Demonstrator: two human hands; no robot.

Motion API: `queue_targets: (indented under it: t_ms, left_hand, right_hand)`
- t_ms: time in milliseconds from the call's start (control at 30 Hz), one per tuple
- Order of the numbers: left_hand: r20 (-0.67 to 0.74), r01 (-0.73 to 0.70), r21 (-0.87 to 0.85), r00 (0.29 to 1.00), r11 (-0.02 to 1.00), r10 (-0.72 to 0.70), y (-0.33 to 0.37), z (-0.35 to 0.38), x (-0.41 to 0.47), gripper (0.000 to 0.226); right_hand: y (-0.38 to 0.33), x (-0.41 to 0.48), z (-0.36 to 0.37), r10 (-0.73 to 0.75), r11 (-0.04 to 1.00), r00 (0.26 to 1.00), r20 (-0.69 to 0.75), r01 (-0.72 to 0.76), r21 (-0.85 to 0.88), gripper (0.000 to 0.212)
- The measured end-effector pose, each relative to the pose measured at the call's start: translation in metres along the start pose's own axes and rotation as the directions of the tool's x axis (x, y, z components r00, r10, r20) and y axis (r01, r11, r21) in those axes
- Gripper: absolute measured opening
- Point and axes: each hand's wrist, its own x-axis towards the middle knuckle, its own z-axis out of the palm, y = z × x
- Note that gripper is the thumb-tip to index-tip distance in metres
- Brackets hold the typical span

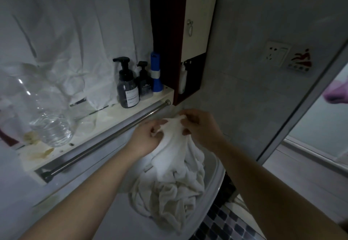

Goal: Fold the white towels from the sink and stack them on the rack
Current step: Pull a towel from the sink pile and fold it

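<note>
A white towel (pixel 175 145) hangs bunched between both my hands above the sink. My left hand (pixel 148 136) grips its upper left part and my right hand (pixel 199 125) pinches its top edge. Below it a crumpled heap of white towels (pixel 169 196) fills the white sink (pixel 216 185). A metal rack bar (pixel 105 140) runs diagonally under the shelf, just left of my left hand.
On the shelf (pixel 111 113) stand two dark pump bottles (pixel 128 85), a blue bottle (pixel 156 72) and a clear plastic bottle (pixel 43 113). White cloth (pixel 66 32) covers the wall behind. A cabinet (pixel 195 19) hangs above, tiled floor (pixel 222 226) lies lower right, and a glass door (pixel 305 96) stands at right.
</note>
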Motion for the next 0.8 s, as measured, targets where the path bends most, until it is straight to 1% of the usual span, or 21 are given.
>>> queue_targets:
  t_ms: [67, 133, 167, 233, 267, 333, 433, 500, 567, 600, 633, 667, 700, 733, 767, 800]
  left_hand:
    - [0.105, -0.104, 0.112, 0.990, 0.988, 0.092, -0.012, 0.001, 0.004, 0.036]
    - [0.193, -0.202, 0.160, 0.966, 0.966, 0.171, -0.016, 0.005, 0.010, 0.040]
    - [0.237, -0.215, 0.191, 0.957, 0.958, 0.168, -0.015, 0.007, 0.013, 0.042]
    - [0.280, -0.208, 0.257, 0.951, 0.944, 0.133, -0.016, 0.011, 0.016, 0.051]
    - [0.265, -0.198, 0.280, 0.956, 0.939, 0.123, -0.019, 0.012, 0.017, 0.051]
    - [0.231, -0.175, 0.280, 0.967, 0.944, 0.110, -0.029, 0.014, 0.018, 0.037]
    - [0.285, -0.140, 0.336, 0.958, 0.931, 0.041, -0.049, 0.013, 0.015, 0.026]
    - [0.289, -0.149, 0.323, 0.956, 0.935, 0.053, -0.064, 0.014, 0.013, 0.027]
    - [0.225, -0.081, 0.301, 0.974, 0.950, 0.011, -0.072, 0.013, 0.011, 0.035]
    - [0.202, -0.005, 0.281, 0.978, 0.960, -0.054, -0.072, 0.012, 0.011, 0.039]
    - [0.204, 0.083, 0.215, 0.970, 0.973, -0.128, -0.072, 0.011, 0.011, 0.041]
    - [0.246, 0.192, 0.077, 0.947, 0.978, -0.206, -0.072, 0.010, 0.010, 0.045]
    - [0.308, 0.308, -0.112, 0.915, 0.945, -0.262, -0.072, 0.011, 0.009, 0.047]
    - [0.355, 0.420, -0.296, 0.882, 0.858, -0.309, -0.071, 0.012, 0.006, 0.046]
    - [0.369, 0.495, -0.436, 0.860, 0.752, -0.353, -0.070, 0.013, 0.003, 0.045]
    - [0.364, 0.538, -0.527, 0.842, 0.658, -0.398, -0.068, 0.013, 0.001, 0.041]
  right_hand:
    - [-0.006, 0.003, -0.013, -0.017, 0.998, 0.999, 0.048, 0.014, 0.061, 0.030]
    - [-0.011, 0.005, -0.028, -0.035, 0.992, 0.999, 0.023, 0.032, 0.125, 0.037]
    - [-0.012, 0.006, -0.036, -0.044, 0.988, 0.999, 0.009, 0.042, 0.148, 0.039]
    - [-0.013, 0.007, -0.050, -0.066, 0.984, 0.998, -0.014, 0.067, 0.164, 0.041]
    - [-0.013, 0.008, -0.055, -0.077, 0.982, 0.996, -0.033, 0.082, 0.170, 0.041]
    - [-0.011, 0.010, -0.066, -0.075, 0.975, 0.993, -0.088, 0.092, 0.204, 0.041]
    - [-0.004, 0.011, -0.079, -0.029, 0.959, 0.982, -0.186, 0.080, 0.272, 0.035]
    - [0.004, 0.011, -0.084, 0.008, 0.955, 0.971, -0.237, 0.063, 0.289, 0.037]
    - [0.012, 0.012, -0.083, 0.046, 0.952, 0.959, -0.280, 0.043, 0.303, 0.035]
    - [0.015, 0.012, -0.082, 0.065, 0.948, 0.953, -0.296, 0.034, 0.317, 0.033]
    - [0.018, 0.012, -0.082, 0.081, 0.942, 0.951, -0.300, 0.025, 0.334, 0.029]
    - [0.020, 0.012, -0.081, 0.090, 0.937, 0.952, -0.293, 0.020, 0.350, 0.025]
    - [0.021, 0.013, -0.081, 0.091, 0.932, 0.954, -0.284, 0.019, 0.362, 0.023]
    - [0.020, 0.013, -0.082, 0.087, 0.929, 0.958, -0.273, 0.021, 0.370, 0.021]
    - [0.019, 0.015, -0.082, 0.083, 0.925, 0.961, -0.262, 0.024, 0.378, 0.021]
    - [0.018, 0.016, -0.082, 0.079, 0.920, 0.965, -0.251, 0.026, 0.390, 0.021]
